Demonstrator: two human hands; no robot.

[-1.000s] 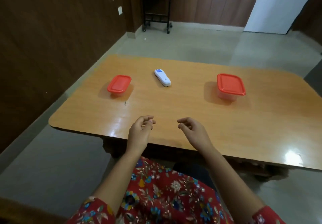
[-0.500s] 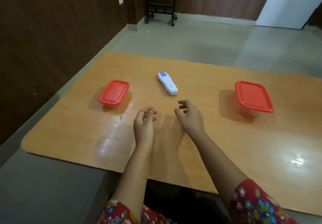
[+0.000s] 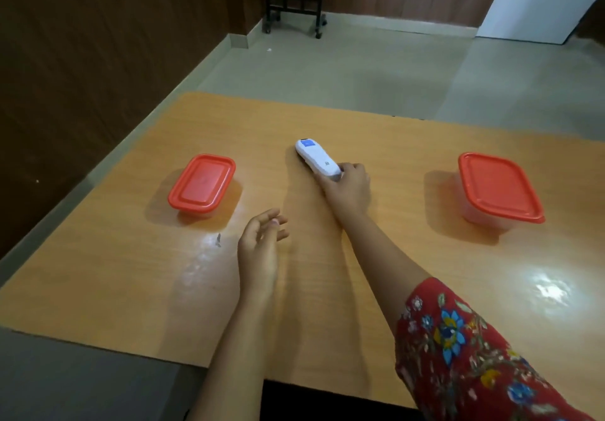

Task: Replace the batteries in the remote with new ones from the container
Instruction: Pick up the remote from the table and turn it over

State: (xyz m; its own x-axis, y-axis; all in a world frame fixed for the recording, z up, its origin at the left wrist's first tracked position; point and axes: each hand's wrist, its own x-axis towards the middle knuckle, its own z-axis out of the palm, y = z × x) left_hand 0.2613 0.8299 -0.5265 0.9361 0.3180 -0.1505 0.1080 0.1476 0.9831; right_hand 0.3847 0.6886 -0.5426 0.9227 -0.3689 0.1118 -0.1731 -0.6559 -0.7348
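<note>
The remote (image 3: pixel 317 159) lies flat near the middle of the wooden surface (image 3: pixel 409 257), slanted, with its blue-marked end pointing away from the person. The right hand (image 3: pixel 348 188) is at its near end, with the fingers curled over that end and the thumb side tucked underneath, so the grip looks closed on the remote, though the remote does not appear to be lifted off the surface. The left hand (image 3: pixel 260 247) hovers nearer the person, fingers loosely spread and holding nothing.

I judge this to be the first step: taking up the remote, with the battery cover not yet touched. The next move likely calls for lifting it, turning its back upward, and bringing the left hand in to steady the body while a thumb slides the cover off.

Two clear tubs with red lids, both shut, sit well apart on either side: the left container (image 3: pixel 201 185) and the right container (image 3: pixel 497 188). Which one holds the new batteries cannot be told.

There is plenty of bare room between the tubs and toward the person for working. The remote is well clear of every edge; the left container sits closer to the surface's left edge than anything else, though not at it.
</note>
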